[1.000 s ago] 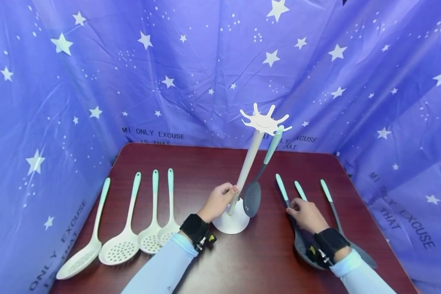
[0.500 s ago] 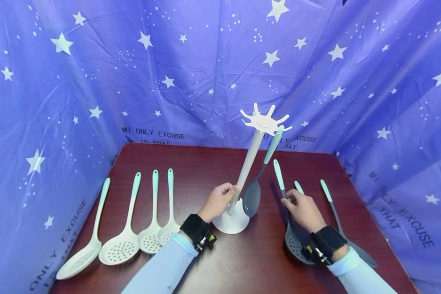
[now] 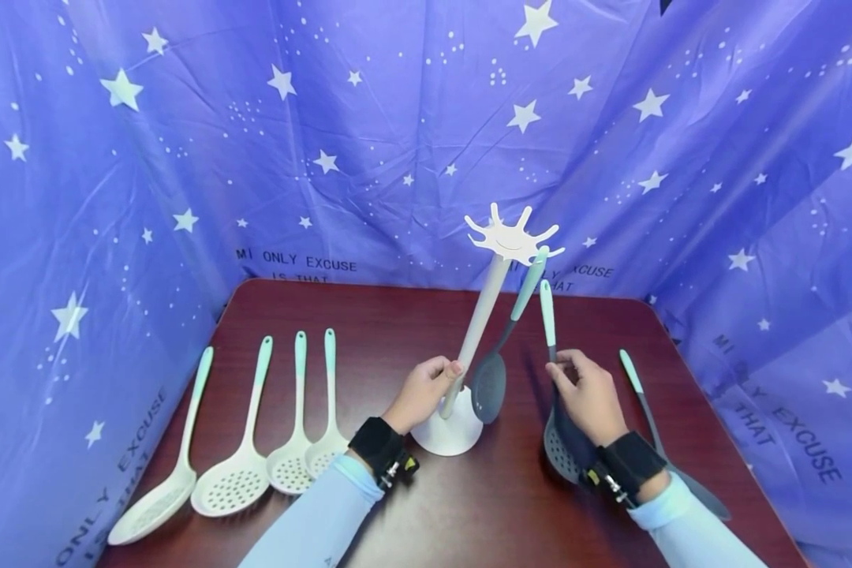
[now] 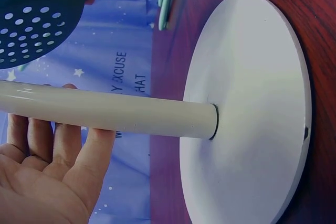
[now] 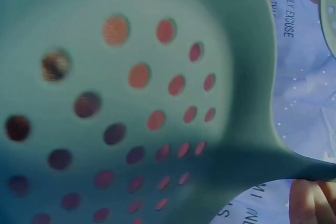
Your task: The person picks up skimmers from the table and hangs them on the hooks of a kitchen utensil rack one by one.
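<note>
My left hand [image 3: 424,392] grips the pale pole of a white utensil stand [image 3: 483,312] low down, just above its round base [image 4: 252,103]. From the stand's star-shaped top hangs a dark perforated skimmer [image 3: 488,388] with a mint handle. To the right of it, my right hand [image 3: 591,394] pinches another dark skimmer [image 3: 548,315] by its shaft, just below the mint grip. The grip points up and away; the bowl tilts down toward me, partly hidden by the wrist. Up close in the right wrist view, that bowl [image 5: 173,3] shows rows of holes, with fingertips [image 5: 310,203] at its neck.
Several white utensils with mint handles lie in a row on the left, among them a skimmer [image 3: 230,483] and a long turner-like spoon [image 3: 152,509]. At right lies a dark utensil [image 3: 646,410], partly under the right forearm. The dark red table [image 3: 412,513] meets starred blue cloth [image 3: 397,118].
My right hand has raised the skimmer and moved it away from me, its handle rising toward upright. Another mint handle on the table has become hidden behind that hand. The left hand stays put.
</note>
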Motion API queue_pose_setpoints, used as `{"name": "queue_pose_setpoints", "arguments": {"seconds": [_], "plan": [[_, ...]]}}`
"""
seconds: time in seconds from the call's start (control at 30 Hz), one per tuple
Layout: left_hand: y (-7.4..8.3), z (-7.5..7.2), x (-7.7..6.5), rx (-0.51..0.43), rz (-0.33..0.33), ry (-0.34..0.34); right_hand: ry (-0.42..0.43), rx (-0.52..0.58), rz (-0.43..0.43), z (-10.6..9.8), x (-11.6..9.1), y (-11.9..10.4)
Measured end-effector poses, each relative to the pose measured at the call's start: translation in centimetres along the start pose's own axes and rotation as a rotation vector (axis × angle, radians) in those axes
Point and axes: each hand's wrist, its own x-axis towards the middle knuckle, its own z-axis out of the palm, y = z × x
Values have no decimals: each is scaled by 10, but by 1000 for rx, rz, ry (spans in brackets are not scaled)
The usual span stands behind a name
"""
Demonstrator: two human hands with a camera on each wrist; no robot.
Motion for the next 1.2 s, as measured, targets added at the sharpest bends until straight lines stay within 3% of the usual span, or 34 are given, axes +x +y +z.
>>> {"name": "queue_pose_setpoints", "arguments": {"seconds": [0.27, 0.53, 0.8, 1.2], "plan": [[-31, 5, 10, -13, -12, 20, 103, 64, -28, -5, 17, -12], [-35, 4, 10, -14, -14, 15, 179, 135, -34, -9, 27, -23], [-38, 5, 13, -1, 4, 16, 265, 224, -103, -14, 36, -36], [-36, 4, 12, -3, 8, 12, 293, 310, -133, -17, 43, -54]]}}
